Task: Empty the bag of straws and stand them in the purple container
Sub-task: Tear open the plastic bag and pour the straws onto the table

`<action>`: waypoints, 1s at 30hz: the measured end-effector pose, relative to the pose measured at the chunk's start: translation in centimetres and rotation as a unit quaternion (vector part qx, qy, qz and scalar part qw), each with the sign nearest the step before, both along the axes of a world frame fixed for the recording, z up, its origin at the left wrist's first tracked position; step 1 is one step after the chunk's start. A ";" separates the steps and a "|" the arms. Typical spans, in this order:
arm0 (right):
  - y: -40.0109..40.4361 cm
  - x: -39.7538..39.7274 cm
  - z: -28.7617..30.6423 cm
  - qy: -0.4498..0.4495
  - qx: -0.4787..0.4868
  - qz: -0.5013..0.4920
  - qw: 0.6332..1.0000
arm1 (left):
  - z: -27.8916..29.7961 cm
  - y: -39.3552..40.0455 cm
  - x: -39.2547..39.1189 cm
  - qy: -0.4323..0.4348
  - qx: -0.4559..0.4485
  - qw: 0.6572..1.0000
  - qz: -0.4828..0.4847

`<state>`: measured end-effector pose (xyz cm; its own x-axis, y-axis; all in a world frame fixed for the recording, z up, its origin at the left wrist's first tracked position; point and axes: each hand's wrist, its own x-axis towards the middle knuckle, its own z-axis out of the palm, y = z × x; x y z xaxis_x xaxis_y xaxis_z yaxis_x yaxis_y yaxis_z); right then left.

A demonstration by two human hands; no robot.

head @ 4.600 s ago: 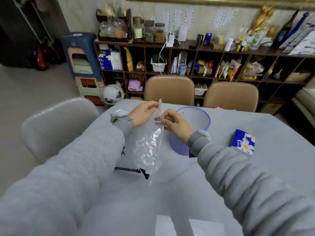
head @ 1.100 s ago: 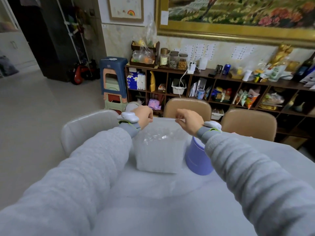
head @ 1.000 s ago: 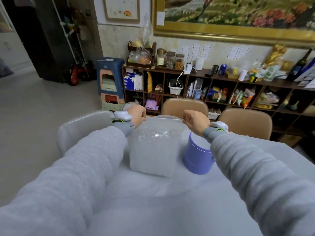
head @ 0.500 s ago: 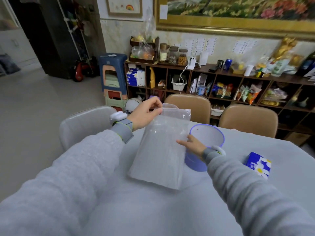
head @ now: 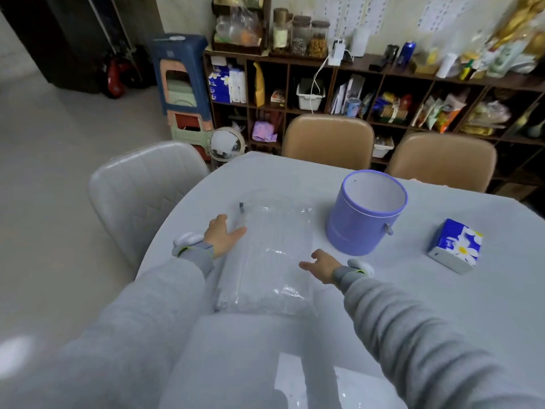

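Bag of straws [head: 269, 258] lies flat mid-counter; my left hand [head: 223, 235] and right hand [head: 320, 264] rest released at its sides. I'd lift it mouth-down over the purple container [head: 365, 214].

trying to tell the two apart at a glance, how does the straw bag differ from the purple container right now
The straw bag is clear and soft; the purple container is opaque with a rigid round wall. The straw bag lies flat on the table; the purple container stands upright with its mouth open. The straw bag looks full of straws; the purple container shows only its white inside. The left hand touches the straw bag; nothing touches the purple container. Both rest on the table.
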<state>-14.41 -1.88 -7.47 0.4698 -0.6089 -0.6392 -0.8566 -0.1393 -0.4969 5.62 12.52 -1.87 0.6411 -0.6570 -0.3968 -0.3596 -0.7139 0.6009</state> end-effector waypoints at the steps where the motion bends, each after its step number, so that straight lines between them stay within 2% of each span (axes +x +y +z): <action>1: 0.6 0.1 -0.3 0.010 0.001 -0.007 1.000 | -1.2 0.9 0.2 0.023 0.039 0.999 -0.009; 5: 2.9 0.4 -1.7 0.029 0.032 -0.034 0.998 | -6.2 3.4 0.9 0.072 0.163 0.982 -0.071; 9: 4.2 -0.7 -2.8 0.028 0.058 -0.028 0.998 | -8.7 4.4 0.5 0.128 0.118 0.978 -0.113; 11: 4.8 -1.2 -3.5 0.040 0.027 -0.010 0.999 | -9.0 5.0 0.4 0.151 0.103 0.975 -0.126; 15: 5.9 -2.0 -4.4 0.044 -0.072 -0.081 0.993 | -9.9 5.6 -0.4 0.077 0.163 0.967 -0.180; 18: 6.8 -2.4 -4.5 0.026 -0.116 -0.097 0.988 | -9.9 5.8 -2.1 0.012 0.201 0.958 -0.206; 22: 7.0 -3.4 -2.7 -0.024 -0.144 -0.122 0.982 | -6.4 4.3 -2.8 -0.058 0.145 0.952 -0.264; 30: 6.7 -6.3 5.5 -0.144 -0.205 -0.115 0.961 | 0.8 3.6 -5.7 -0.079 0.029 0.975 -0.207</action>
